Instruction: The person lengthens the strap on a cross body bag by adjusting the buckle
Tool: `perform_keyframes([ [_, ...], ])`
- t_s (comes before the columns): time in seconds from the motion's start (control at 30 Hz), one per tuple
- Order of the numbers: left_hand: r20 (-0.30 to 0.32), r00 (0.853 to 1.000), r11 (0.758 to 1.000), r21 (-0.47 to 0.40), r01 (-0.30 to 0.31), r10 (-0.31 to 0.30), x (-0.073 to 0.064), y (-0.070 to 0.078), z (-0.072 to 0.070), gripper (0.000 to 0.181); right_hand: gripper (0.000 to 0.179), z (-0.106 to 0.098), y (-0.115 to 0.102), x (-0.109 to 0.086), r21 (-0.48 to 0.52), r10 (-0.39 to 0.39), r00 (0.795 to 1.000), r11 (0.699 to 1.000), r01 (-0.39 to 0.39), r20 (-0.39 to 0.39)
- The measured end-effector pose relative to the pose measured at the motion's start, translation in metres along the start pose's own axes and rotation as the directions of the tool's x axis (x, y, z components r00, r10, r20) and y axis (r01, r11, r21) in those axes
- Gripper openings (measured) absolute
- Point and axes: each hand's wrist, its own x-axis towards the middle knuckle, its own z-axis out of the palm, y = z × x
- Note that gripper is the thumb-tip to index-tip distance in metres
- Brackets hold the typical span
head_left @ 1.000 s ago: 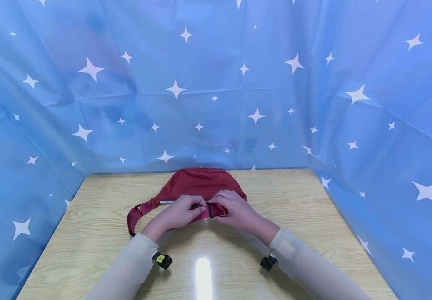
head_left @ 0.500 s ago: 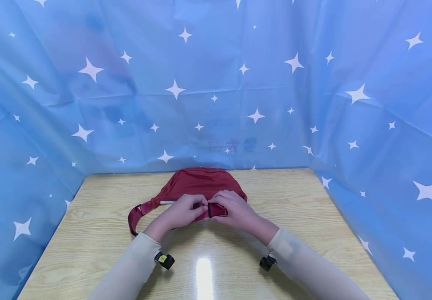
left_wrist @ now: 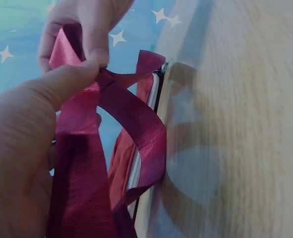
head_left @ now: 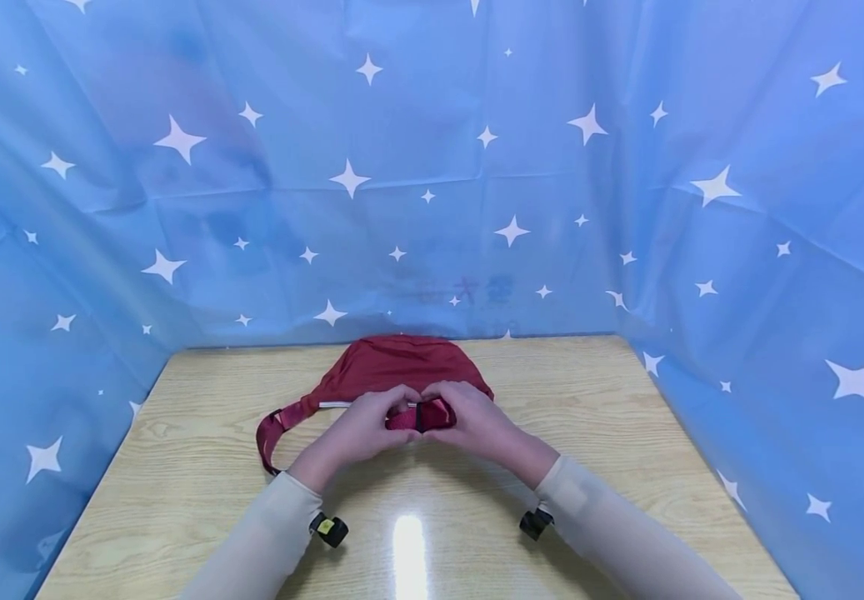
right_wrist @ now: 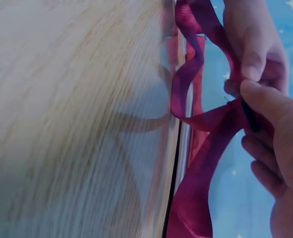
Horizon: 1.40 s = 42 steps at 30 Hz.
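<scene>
A dark red waist bag [head_left: 402,367] lies at the far edge of the wooden table, its white zip edge facing me. In front of it, both hands hold its red strap [left_wrist: 79,183] at a small black strap slider [head_left: 420,416]. My left hand [head_left: 362,427] pinches the webbing on the slider's left side. On the other side, my right hand [head_left: 480,427] grips the folded strap, its thumb over the dark slider in the right wrist view. The two thumb tips meet or nearly meet. Parts of the slider are hidden by fingers.
A strap loop [head_left: 270,437] curves out on the left, with a black fitting near the bag. The wooden table [head_left: 596,392] reflects a bright light near its front. A blue star-patterned curtain [head_left: 432,208] rises behind and at both sides.
The left thumb and fingers have spread apart around the strap and shifted right, toward the slider and the right thumb. The right hand keeps its hold; the bag stays in place.
</scene>
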Motion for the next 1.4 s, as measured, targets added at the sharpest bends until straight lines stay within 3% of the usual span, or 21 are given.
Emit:
perform_keyframes([
  [0.1,-0.019,1.000,0.999,0.034,-0.019,0.019,-0.001,-0.002,0.002,0.042,0.056,-0.002,0.000,-0.001,0.039,0.027,0.999,0.999,-0.028,0.018],
  [0.27,-0.050,0.997,0.997,0.062,-0.048,0.051,-0.002,-0.004,0.004,0.044,0.060,-0.002,0.002,-0.001,0.071,0.008,0.999,0.997,-0.010,0.037],
  [0.5,-0.069,0.997,0.998,0.057,-0.032,0.036,-0.003,-0.004,0.005,0.046,0.059,0.002,0.006,-0.004,0.163,0.005,1.000,0.987,-0.006,0.011],
  [0.77,-0.099,0.994,0.998,0.051,-0.030,0.035,-0.001,0.000,0.008,0.047,0.058,0.004,0.009,-0.005,0.174,-0.015,1.000,0.985,0.017,-0.013],
  [0.93,-0.125,0.992,0.999,-0.007,-0.033,0.032,-0.001,0.001,0.007,0.039,0.056,-0.001,0.008,-0.004,0.170,-0.098,0.994,0.980,0.104,-0.043],
  [1.17,-0.122,0.992,1.000,-0.018,-0.012,0.010,-0.002,-0.001,0.006,0.038,0.045,-0.007,-0.004,0.005,0.100,-0.250,0.962,0.960,0.261,-0.109],
  [1.27,-0.117,0.993,1.000,-0.011,-0.006,0.004,-0.002,-0.002,0.006,0.038,0.039,-0.008,-0.007,0.006,0.109,-0.242,0.963,0.961,0.255,-0.122],
  [1.4,-0.117,0.993,1.000,0.001,0.009,-0.009,-0.003,-0.002,0.005,0.039,0.035,-0.008,-0.007,0.004,0.211,-0.174,0.973,0.956,0.204,-0.153],
])
